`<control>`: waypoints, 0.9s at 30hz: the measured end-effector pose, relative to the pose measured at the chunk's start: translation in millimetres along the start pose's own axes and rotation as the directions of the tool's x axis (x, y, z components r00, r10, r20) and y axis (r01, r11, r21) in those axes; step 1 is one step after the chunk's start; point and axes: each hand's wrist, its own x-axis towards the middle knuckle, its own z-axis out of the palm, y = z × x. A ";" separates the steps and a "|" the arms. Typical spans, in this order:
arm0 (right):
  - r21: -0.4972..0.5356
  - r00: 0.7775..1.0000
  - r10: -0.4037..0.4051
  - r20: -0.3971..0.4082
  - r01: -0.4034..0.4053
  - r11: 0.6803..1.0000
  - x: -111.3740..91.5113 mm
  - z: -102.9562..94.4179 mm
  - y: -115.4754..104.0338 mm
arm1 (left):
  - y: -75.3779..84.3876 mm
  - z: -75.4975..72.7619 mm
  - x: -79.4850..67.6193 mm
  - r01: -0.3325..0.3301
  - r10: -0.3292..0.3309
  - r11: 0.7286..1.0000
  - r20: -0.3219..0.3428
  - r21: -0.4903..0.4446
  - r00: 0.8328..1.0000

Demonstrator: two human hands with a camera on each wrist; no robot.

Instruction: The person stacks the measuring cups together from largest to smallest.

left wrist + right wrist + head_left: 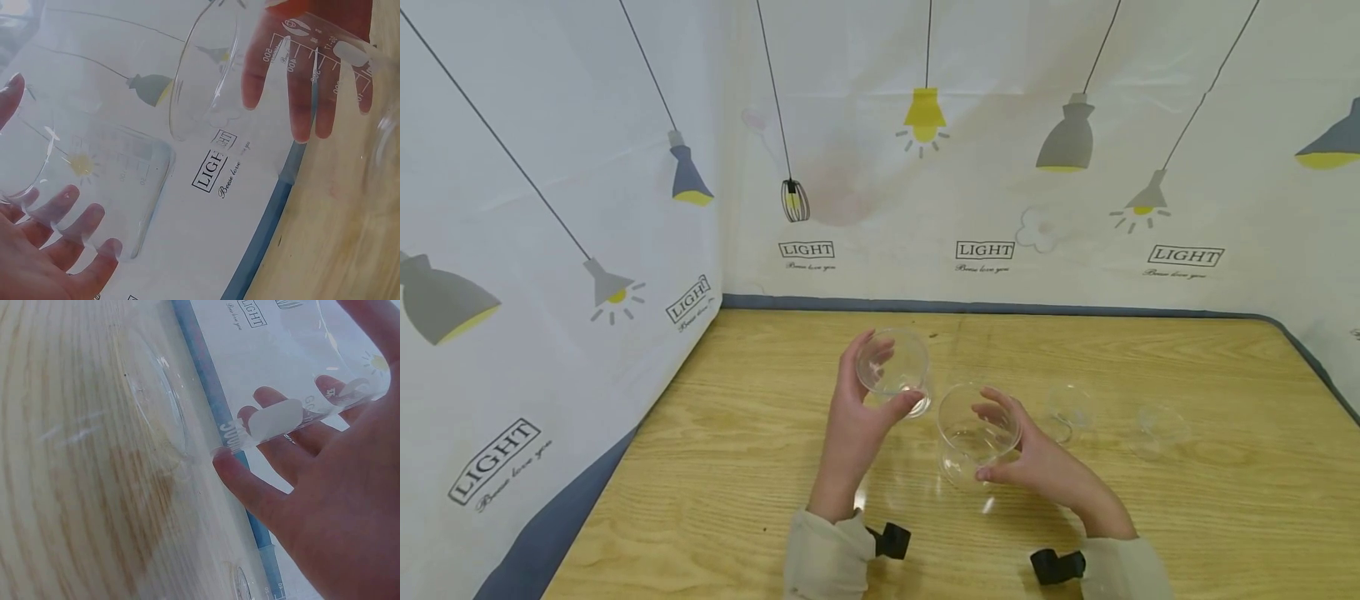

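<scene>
My left hand (pixel 859 417) grips a clear glass beaker (pixel 891 357), thumb on the near side and fingers round the far left side. In the left wrist view this beaker (pixel 134 181) shows faint printed graduations. To its right, a wider clear beaker (pixel 958 433) is held by my right hand (pixel 1037 458), thumb low at the near side and fingers curved round its right. White graduations and a blank white label patch mark the wider beaker (pixel 275 419) in the right wrist view. The two beakers stand side by side, close together, and both look see-through with nothing visible inside.
Two smaller clear glass vessels (pixel 1071 408) (pixel 1157 429) stand on the wooden table (pixel 700 467) to the right of my right hand. A white sheet (pixel 865 167) printed with lamps hangs behind and along the sides. Black wrist mounts (pixel 895 542) sit at both sleeves.
</scene>
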 end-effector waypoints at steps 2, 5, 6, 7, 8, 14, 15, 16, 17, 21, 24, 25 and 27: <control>-0.003 1.000 0.000 -0.003 0.000 1.000 -0.1 0.0 -0.2 | 9.3 1.5 -2.2 -0.007 0.007 1.000 0.005 -0.011 1.000; 0.002 1.000 0.008 -0.008 -0.007 1.000 -0.4 0.2 -1.2 | 17.9 3.3 -4.2 -0.016 0.016 1.000 0.011 -0.018 1.000; 0.003 1.000 0.013 -0.010 -0.013 1.000 -0.4 0.2 -1.4 | 17.8 3.8 -4.2 -0.021 0.021 1.000 0.013 -0.022 1.000; 0.004 1.000 0.019 -0.011 -0.019 1.000 -0.6 0.2 -1.5 | 17.9 4.1 -4.3 -0.025 0.025 0.999 0.015 -0.022 1.000; 0.005 1.000 0.025 -0.012 -0.025 1.000 -0.7 0.2 -1.7 | 17.8 4.2 -4.3 -0.029 0.030 0.999 0.017 -0.021 0.999; -0.003 0.999 0.033 -0.011 -0.033 0.999 -0.7 0.0 -1.9 | 17.9 4.8 -4.0 -0.071 0.072 0.996 0.023 -0.053 0.997; -0.004 0.999 0.036 -0.010 -0.036 0.999 -0.7 0.0 -2.1 | 18.3 5.0 -4.0 -0.078 0.079 0.995 0.024 -0.061 0.997; -0.004 0.999 0.038 -0.011 -0.038 0.999 -0.7 0.0 -2.4 | 18.6 5.3 -3.9 -0.082 0.084 0.994 0.025 -0.070 0.996; -0.004 0.999 0.039 -0.011 -0.040 0.999 -0.8 0.1 -2.6 | 19.0 5.5 -3.9 -0.084 0.087 0.994 0.026 -0.075 0.996; -0.003 0.999 0.041 -0.009 -0.041 0.999 -0.8 0.1 -2.7 | 20.0 7.0 -3.9 -0.078 0.082 0.992 0.032 -0.100 0.996; -0.002 0.999 0.035 -0.008 -0.035 0.999 -0.4 0.0 -1.7 | 20.1 8.9 -3.9 -0.063 0.070 0.990 0.046 -0.128 0.997; -0.003 0.999 0.033 -0.008 -0.033 0.999 -0.3 0.0 -1.3 | 20.3 9.6 -3.9 -0.060 0.068 0.989 0.052 -0.137 0.996; -0.004 1.000 0.030 -0.009 -0.030 1.000 -0.3 0.0 -0.9 | 19.9 10.9 -4.1 -0.054 0.064 0.988 0.063 -0.144 0.996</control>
